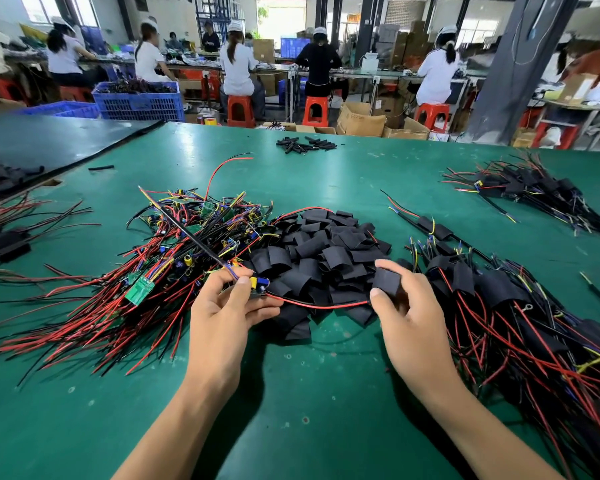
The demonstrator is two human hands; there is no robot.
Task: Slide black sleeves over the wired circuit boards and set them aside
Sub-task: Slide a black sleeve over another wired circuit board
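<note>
Left hand (222,308) and right hand (407,318) pinch, fingers curled, forearms extended.

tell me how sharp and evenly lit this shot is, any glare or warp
Head view: the left hand, pinching a wired board, and right hand, gripping a black sleeve, are sharp, with soft shadows on the green table; pale glare sheens its far half; the doorway behind is blown out, the workers slightly soft; wide-angle warp leans the grey pillar.

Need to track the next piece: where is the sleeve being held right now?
Head view, right of centre: the sleeve is pinched in the right hand, at the right edge of the sleeve pile.
</note>
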